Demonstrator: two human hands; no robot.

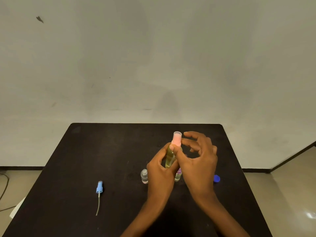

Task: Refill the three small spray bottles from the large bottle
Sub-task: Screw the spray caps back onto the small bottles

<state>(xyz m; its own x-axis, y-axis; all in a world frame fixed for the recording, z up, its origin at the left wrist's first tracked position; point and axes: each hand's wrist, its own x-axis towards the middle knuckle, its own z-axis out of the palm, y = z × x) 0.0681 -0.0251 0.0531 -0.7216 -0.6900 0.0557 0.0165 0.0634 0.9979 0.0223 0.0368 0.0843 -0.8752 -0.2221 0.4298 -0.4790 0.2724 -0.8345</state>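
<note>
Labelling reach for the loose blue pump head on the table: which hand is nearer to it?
Left. The left hand, gripping the pink-capped bottle, is right of the blue pump head, not touching it; the right hand sits farther right, at the bottle's cap.

- The left hand (160, 170) grips a spray bottle (170, 158) of yellow liquid, and the right hand (200, 161) pinches its pink cap (177, 138).
- A blue sprayer (99, 187) lies to the left on the black table (102, 151), and a blue lid (216, 178) lies to the right.

Sprayer head (99, 187) lies left of open bottle (144, 176)
</note>
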